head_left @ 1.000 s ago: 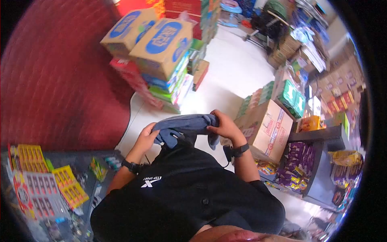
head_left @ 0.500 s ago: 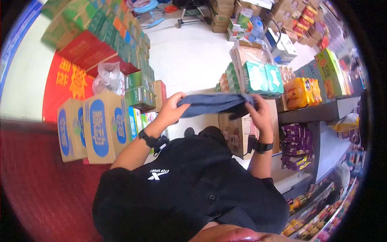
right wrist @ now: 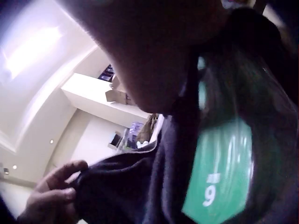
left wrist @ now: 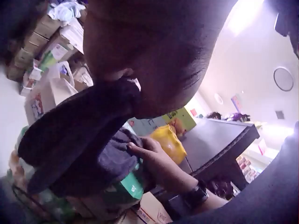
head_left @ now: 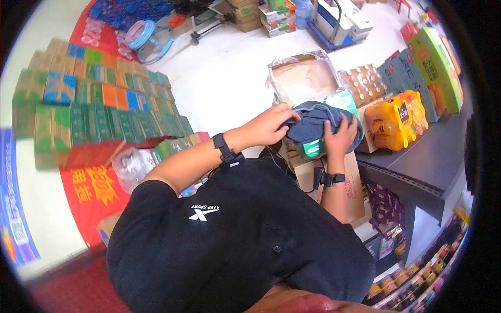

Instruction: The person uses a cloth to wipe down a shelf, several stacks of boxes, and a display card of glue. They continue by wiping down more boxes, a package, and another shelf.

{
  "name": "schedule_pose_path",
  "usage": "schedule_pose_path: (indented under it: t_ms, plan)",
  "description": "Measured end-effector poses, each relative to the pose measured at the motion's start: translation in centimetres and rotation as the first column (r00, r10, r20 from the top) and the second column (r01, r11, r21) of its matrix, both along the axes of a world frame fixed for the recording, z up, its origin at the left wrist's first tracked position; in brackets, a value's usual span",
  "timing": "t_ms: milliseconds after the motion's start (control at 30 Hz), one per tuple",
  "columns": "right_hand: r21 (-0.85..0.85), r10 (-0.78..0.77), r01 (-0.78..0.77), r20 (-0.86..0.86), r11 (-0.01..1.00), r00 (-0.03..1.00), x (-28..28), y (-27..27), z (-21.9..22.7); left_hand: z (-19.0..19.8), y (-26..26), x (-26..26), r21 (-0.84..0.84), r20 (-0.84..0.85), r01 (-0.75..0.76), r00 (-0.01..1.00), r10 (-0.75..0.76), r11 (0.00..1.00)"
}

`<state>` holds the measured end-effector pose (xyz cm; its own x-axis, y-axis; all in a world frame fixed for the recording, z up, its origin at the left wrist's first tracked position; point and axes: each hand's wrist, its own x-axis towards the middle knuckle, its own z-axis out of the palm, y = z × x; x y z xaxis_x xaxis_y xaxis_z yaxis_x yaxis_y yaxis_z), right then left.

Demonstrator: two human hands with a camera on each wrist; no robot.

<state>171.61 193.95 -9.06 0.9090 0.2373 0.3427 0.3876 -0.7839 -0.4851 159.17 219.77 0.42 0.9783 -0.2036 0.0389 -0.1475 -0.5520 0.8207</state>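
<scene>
A blue-grey cloth point(head_left: 318, 122) lies bunched over a green plastic-wrapped pack point(head_left: 313, 148) on top of a cardboard box. My left hand point(head_left: 269, 125) pinches the cloth's left edge between thumb and fingers; the right wrist view shows this left hand point(right wrist: 51, 191) at the cloth's hem. At the cloth's right side, my right hand point(head_left: 342, 136) grips it, with the thumb lying over the fabric in the left wrist view. Under the cloth, the pack's green wrapper point(right wrist: 219, 172) shows a white number.
Right of the pack stands a dark shelf point(head_left: 417, 156) bearing a yellow bottle pack point(head_left: 399, 120). An open carton point(head_left: 302, 78) sits just beyond the cloth. Stacked green cartons point(head_left: 125, 125) line the left, with a trolley point(head_left: 336, 31) farther back.
The body has turned rightward, towards the boxes by the shelf. The cloth, stretched between both hands before, has come down onto the green pack and is bunched up.
</scene>
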Motion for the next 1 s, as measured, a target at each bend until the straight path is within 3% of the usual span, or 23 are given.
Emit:
schedule_pose_path:
  t_ms: [33, 100, 133, 167, 233, 400, 600, 733, 800, 900, 1000]
  plan:
    - [-0.005, -0.031, 0.031, -0.024, 1.000, 0.999, 0.6, 0.1, -0.6, -1.1, -0.1, 1.8, -0.005, -0.024, 0.031, 0.999, -0.031, 1.000]
    - [-0.177, 0.004, -0.008, -0.019, 0.984, 1.000, 1.5, 0.7, 1.1, -2.6, -1.3, 4.7, 0.091, 0.117, 0.209, 0.969, -0.219, 0.974]
    - [-0.147, 0.038, -0.039, -0.010, 0.988, 0.999, 2.6, 0.5, 0.9, -4.3, -1.9, 6.0, 0.099, 0.102, 0.320, 0.939, -0.329, 0.942]
    - [-0.161, 0.016, -0.020, -0.028, 0.987, 0.999, 3.3, 0.3, 0.8, -5.8, -2.7, 6.9, 0.080, 0.091, 0.342, 0.933, -0.348, 0.936]
    - [-0.173, 0.040, -0.043, -0.020, 0.984, 0.999, 4.4, 0.2, 0.9, -7.8, -4.3, 8.5, 0.236, 0.190, 0.393, 0.878, -0.439, 0.889]
    - [-0.231, -0.089, 0.075, -0.054, 0.970, 0.995, 7.3, -0.2, -0.1, -9.8, -6.2, 13.1, 0.353, 0.290, 0.316, 0.858, -0.424, 0.880]
    - [-0.231, -0.285, 0.262, -0.072, 0.937, 0.956, 6.4, 0.9, 0.0, -10.1, -5.5, 14.8, 0.268, 0.314, 0.387, 0.831, -0.459, 0.882]
    - [-0.248, -0.523, 0.493, -0.066, 0.834, 0.850, 1.3, 3.7, -0.1, -9.7, -2.3, 15.2, 0.243, 0.302, 0.601, 0.700, -0.648, 0.762]
    - [-0.285, -0.630, 0.588, -0.084, 0.757, 0.772, -1.6, 6.0, 0.4, -9.9, -0.3, 15.8, 0.278, 0.298, 0.721, 0.563, -0.771, 0.635]
    - [-0.304, -0.739, 0.686, -0.108, 0.661, 0.664, -5.0, 10.0, 0.7, -10.0, 2.1, 16.6, 0.281, 0.310, 0.797, 0.452, -0.836, 0.535]
    - [-0.335, -0.809, 0.754, -0.047, 0.566, 0.586, -5.8, 12.5, -0.5, -9.9, 3.0, 17.5, 0.225, 0.282, 0.839, 0.430, -0.858, 0.495]
